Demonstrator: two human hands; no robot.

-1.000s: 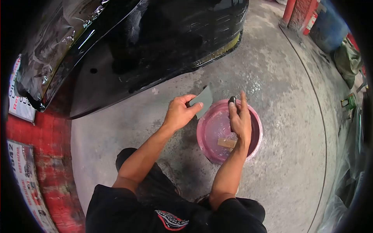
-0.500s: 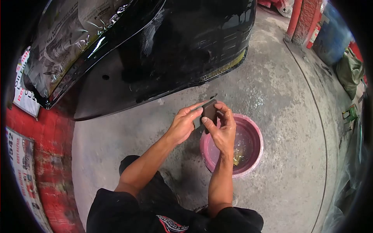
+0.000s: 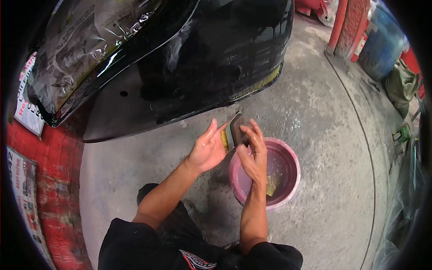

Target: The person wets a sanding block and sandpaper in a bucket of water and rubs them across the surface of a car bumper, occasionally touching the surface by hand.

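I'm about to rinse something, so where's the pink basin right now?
In the head view, the pink basin sits on the concrete floor, right of centre, partly behind the right forearm.

This is an auto body repair workshop, shown by the black vehicle panel [image 3: 211,58] with newspaper masking [image 3: 83,45] under plastic, the "body repair" banner [image 3: 21,189] on a red wall [image 3: 58,180], the blue drum [image 3: 381,42] and the stained concrete floor [image 3: 324,148].

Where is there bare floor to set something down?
Bare concrete shows right of the pink basin, up to the dark floor line, and between the red wall and left forearm. Crowded: around the left hand and right hand, near the black panel.
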